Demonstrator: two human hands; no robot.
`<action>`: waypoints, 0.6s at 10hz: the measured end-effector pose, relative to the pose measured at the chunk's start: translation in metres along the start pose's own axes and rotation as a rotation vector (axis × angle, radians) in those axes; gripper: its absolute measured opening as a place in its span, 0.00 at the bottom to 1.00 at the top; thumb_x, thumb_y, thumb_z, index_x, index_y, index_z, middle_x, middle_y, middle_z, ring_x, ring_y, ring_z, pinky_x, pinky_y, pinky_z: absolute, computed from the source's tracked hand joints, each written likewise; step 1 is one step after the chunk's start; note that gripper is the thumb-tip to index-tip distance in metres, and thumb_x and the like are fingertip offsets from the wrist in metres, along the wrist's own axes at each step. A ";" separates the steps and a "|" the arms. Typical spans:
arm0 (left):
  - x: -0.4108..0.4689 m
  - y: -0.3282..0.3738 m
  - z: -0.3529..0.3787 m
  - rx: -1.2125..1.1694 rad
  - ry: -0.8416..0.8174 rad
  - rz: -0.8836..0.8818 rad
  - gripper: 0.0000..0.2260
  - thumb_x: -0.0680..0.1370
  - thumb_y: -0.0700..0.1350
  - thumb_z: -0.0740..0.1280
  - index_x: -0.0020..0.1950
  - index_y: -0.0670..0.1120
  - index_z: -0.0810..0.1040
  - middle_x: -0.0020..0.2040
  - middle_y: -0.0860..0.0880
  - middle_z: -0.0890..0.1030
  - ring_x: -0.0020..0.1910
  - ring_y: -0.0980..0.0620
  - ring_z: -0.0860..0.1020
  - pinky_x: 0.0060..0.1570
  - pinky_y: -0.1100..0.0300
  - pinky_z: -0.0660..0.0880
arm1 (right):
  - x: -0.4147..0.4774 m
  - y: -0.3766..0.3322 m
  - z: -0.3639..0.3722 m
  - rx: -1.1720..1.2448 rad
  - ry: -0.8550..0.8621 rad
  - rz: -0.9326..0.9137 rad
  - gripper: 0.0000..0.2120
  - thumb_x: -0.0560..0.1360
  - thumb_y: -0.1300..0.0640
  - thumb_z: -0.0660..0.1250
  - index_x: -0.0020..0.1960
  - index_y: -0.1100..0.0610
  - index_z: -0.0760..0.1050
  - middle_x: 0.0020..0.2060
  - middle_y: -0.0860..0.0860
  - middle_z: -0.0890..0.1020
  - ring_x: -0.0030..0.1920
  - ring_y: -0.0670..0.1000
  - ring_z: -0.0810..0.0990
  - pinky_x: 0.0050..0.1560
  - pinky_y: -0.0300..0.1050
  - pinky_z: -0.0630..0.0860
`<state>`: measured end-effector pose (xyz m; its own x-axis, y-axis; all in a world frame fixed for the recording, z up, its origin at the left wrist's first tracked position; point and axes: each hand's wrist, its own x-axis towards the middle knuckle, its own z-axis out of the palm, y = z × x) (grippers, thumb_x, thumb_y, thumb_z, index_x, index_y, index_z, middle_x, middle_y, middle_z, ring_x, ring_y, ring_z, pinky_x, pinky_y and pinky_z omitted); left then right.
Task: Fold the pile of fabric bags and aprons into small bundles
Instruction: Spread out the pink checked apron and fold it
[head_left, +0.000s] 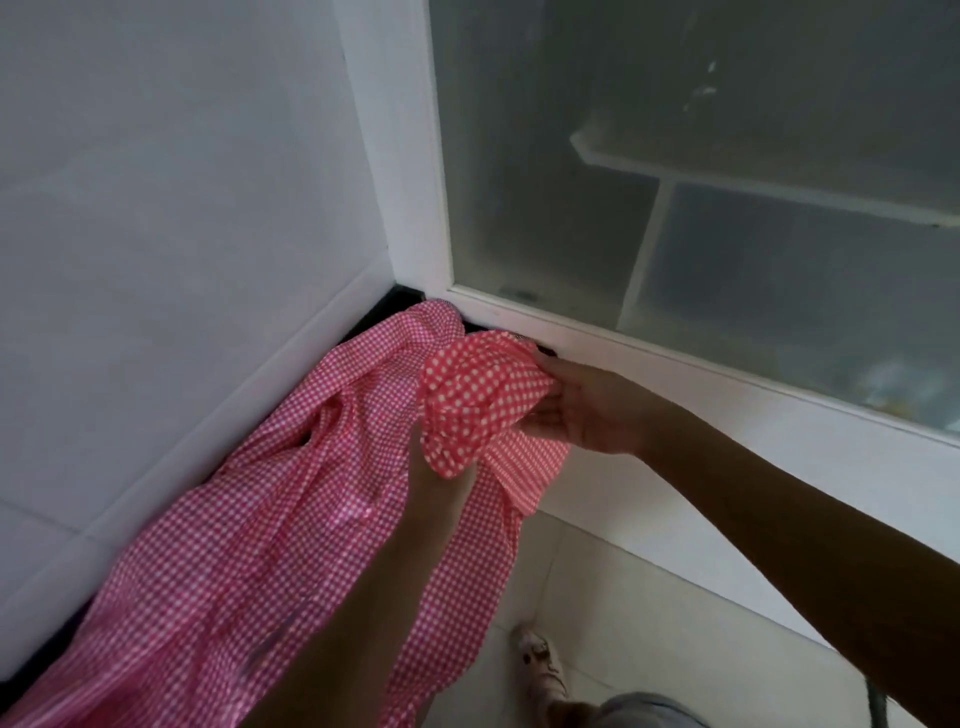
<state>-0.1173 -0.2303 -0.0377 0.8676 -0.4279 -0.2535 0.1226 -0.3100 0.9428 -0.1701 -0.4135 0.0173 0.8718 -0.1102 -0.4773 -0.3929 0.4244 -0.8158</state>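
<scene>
Gingham apron (260, 493) bunched against wall (182, 208).
Right hand (587, 410) pinches polka-dot fabric (478, 400); left hand hidden beneath it, grip cannot be determined.

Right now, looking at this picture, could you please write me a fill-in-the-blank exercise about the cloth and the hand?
1. The right hand pinches the red cloth, which is covered with white ____.
2. The checked cloth is pink and ____.
3. The window glass is not clear but ____, so shapes behind it look blurred.

Missing words: dots; white; frosted.
</scene>
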 end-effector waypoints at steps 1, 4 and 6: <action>0.035 0.011 -0.009 0.000 0.085 0.205 0.19 0.81 0.38 0.60 0.72 0.37 0.64 0.70 0.41 0.68 0.65 0.50 0.71 0.62 0.76 0.61 | 0.029 -0.010 -0.009 -0.338 0.075 -0.094 0.20 0.71 0.40 0.63 0.49 0.57 0.78 0.45 0.51 0.82 0.47 0.50 0.80 0.46 0.40 0.78; 0.113 0.060 -0.024 -0.863 -0.156 -0.245 0.25 0.68 0.44 0.67 0.65 0.43 0.72 0.61 0.43 0.78 0.57 0.43 0.76 0.50 0.49 0.74 | 0.134 -0.012 -0.050 -1.035 -0.107 -0.043 0.38 0.71 0.48 0.72 0.75 0.49 0.57 0.72 0.50 0.66 0.68 0.51 0.67 0.69 0.54 0.60; 0.185 0.016 -0.039 -0.760 0.004 -0.359 0.09 0.75 0.33 0.62 0.52 0.40 0.76 0.53 0.45 0.80 0.49 0.48 0.79 0.62 0.50 0.72 | 0.189 -0.007 -0.110 -1.415 -0.098 0.231 0.38 0.66 0.52 0.77 0.72 0.53 0.65 0.71 0.53 0.70 0.69 0.55 0.68 0.71 0.51 0.62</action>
<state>0.0643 -0.2813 -0.0614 0.7151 -0.4094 -0.5666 0.6819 0.2304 0.6942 -0.0344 -0.5367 -0.1031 0.7429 -0.0775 -0.6649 -0.4301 -0.8163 -0.3855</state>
